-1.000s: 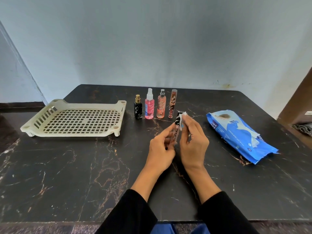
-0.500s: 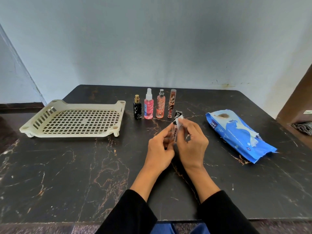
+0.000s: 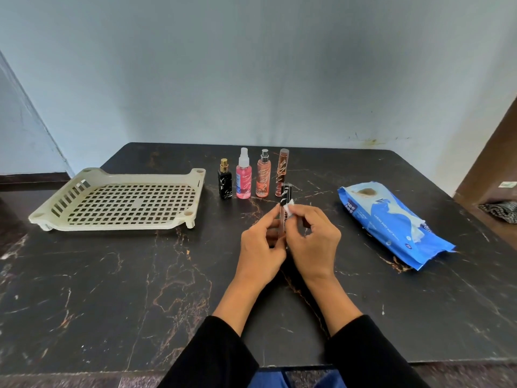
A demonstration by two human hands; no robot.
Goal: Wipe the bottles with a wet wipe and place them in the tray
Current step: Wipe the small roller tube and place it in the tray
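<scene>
White wipe [image 3: 288, 209] in my right hand [image 3: 313, 242] has slid down from the cap onto the lip-gloss tube [image 3: 283, 214], pinched by my left hand [image 3: 261, 249]; wiping continues. Beyond, four bottles [image 3: 253, 175] wait, the tray [image 3: 117, 201] empty.

A pale blue wall [image 3: 251, 65] stood beyond the black marble table [image 3: 112, 289]; brown wooden furniture [image 3: 492, 152] rose at far right, checked cloth [image 3: 500, 211] beneath.
</scene>
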